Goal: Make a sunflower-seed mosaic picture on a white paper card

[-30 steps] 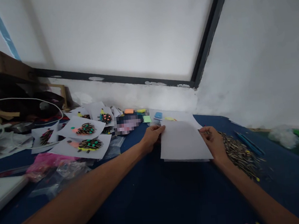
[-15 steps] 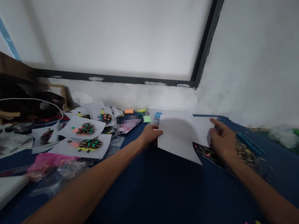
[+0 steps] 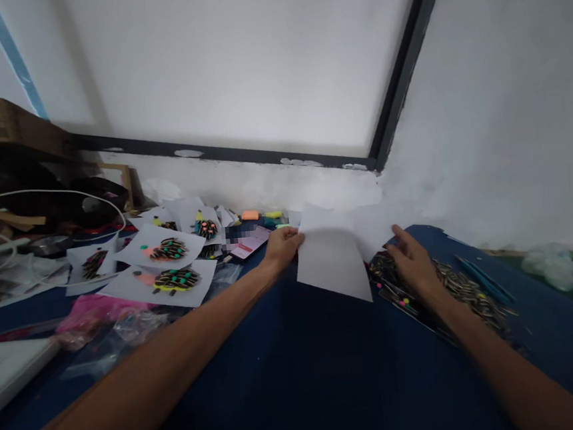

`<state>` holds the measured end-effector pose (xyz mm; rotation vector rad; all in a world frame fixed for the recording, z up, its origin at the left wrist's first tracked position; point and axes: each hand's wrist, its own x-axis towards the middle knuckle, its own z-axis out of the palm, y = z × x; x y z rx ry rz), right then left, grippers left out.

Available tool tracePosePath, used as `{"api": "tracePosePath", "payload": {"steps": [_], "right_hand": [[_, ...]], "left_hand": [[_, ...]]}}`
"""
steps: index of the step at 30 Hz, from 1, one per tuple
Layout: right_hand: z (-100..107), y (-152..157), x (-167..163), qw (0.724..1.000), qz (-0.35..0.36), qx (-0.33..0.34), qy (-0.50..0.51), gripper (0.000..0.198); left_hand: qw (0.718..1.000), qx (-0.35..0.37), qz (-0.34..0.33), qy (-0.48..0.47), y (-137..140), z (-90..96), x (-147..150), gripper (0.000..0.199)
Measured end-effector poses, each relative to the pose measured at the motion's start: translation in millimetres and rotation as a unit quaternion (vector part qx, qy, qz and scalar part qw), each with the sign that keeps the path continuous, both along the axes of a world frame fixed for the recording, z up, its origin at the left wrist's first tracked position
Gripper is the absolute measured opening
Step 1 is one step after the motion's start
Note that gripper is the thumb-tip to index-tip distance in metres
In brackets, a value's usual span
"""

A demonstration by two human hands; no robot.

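My left hand pinches the left edge of a blank white sheet of paper, held tilted above the blue table. Behind it and to the right is a second white sheet. The thumb and forefinger of my right hand close at the right edge of this second sheet. Below and beside my right hand lies a heap of striped sunflower seeds, with small pink, green and yellow bits near its left side.
Finished-looking sheets with seed-covered hedgehog figures lie at left. A phone, orange clay block, pink plastic bag, white box and cable surround them. Blue tweezers-like sticks lie right; a wall stands behind.
The front sheet has shifted slightly left and up, and my right hand has moved left. More of the seed heap and coloured bits shows. The view has shifted a little.
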<state>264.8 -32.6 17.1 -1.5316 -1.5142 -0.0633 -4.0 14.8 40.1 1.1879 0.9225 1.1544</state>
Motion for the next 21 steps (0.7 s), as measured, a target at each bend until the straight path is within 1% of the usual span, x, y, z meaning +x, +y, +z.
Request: {"api": "tracePosePath", "payload": {"steps": [2,5,8,11,13,14,16,17,19,21], "right_hand": [[-0.1,0.5,-4.9,0.999,-0.024,-0.021,-0.043,0.057],[4.4,-5.7,-11.4,0.99,-0.062,-0.05,-0.114,0.053],[13.8,-16.1,-14.3,0.978,-0.088,-0.067,-0.177,0.053],[22.5,-24.7,-16.9,0.97,-0.092,-0.071,-0.215,0.057],[26.0,-29.0,-21.0,0.966,-0.067,-0.055,-0.243,0.063],[27.3,-31.2,-24.1,0.964,-0.038,-0.04,-0.261,0.064],[29.8,-35.9,-31.7,0.961,0.039,-0.004,-0.274,0.059],[31.3,-38.5,-35.9,0.961,0.08,-0.001,-0.265,0.052],[35.4,-44.2,-43.7,0.974,0.122,0.012,-0.188,0.034],[41.2,-50.2,-49.6,0.984,0.12,0.018,-0.133,0.028]], "left_hand": [[1.0,0.008,0.011,-0.027,-3.5,4.0,1.3,0.004],[0.999,0.003,0.005,-0.052,-7.8,6.7,4.1,0.001],[0.998,-0.022,-0.012,-0.065,-9.0,4.8,6.9,0.008],[0.996,-0.05,-0.031,-0.074,-9.1,2.7,8.5,0.013],[0.994,-0.066,-0.043,-0.078,-10.0,2.9,9.0,0.015],[0.993,-0.073,-0.048,-0.079,-10.7,3.2,9.2,0.017],[0.991,-0.084,-0.059,-0.08,-11.7,3.8,9.3,0.02],[0.991,-0.086,-0.069,-0.079,-11.6,3.6,9.2,0.018],[0.989,-0.084,-0.093,-0.073,-9.1,1.7,8.5,0.011],[0.99,-0.076,-0.103,-0.061,-3.9,-1.6,6.7,0.021]]}}
